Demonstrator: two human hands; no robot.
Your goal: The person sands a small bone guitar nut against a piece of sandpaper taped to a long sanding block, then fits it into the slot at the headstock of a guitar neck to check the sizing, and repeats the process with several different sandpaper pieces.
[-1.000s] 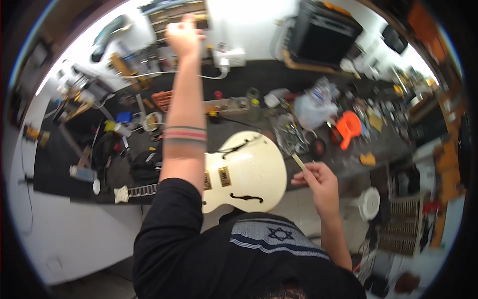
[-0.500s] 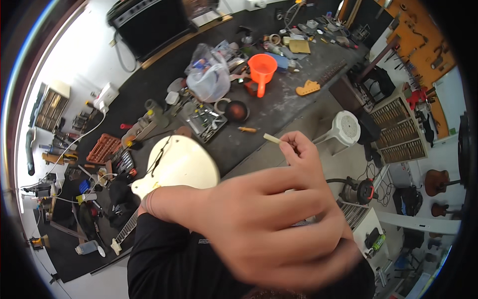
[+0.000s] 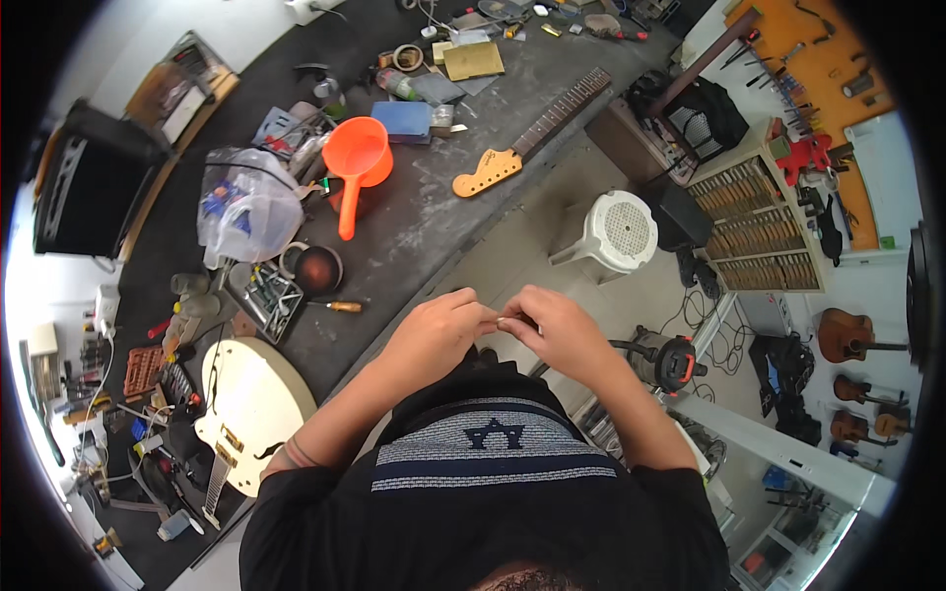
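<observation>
My left hand (image 3: 439,333) and my right hand (image 3: 560,330) meet in front of my chest, above the dark workbench's (image 3: 414,227) front edge. Their fingertips pinch together on a small pale piece (image 3: 504,320), which the fingers mostly hide. A cream guitar body (image 3: 254,402) lies on the bench to the left of my left forearm. Farther back on the bench lies a loose guitar neck (image 3: 537,133) with a pale headstock.
An orange scoop (image 3: 355,163), a clear plastic bag (image 3: 246,202), a tray of small tools (image 3: 268,295) and several hand tools crowd the bench. A black amplifier (image 3: 89,182) stands at the left. A white stool (image 3: 616,231), a vacuum (image 3: 670,360) and drawer shelves (image 3: 759,217) stand on the floor.
My left arm came down from reaching high over the bench and joined my right hand at my chest. The view has swung right along the bench.
</observation>
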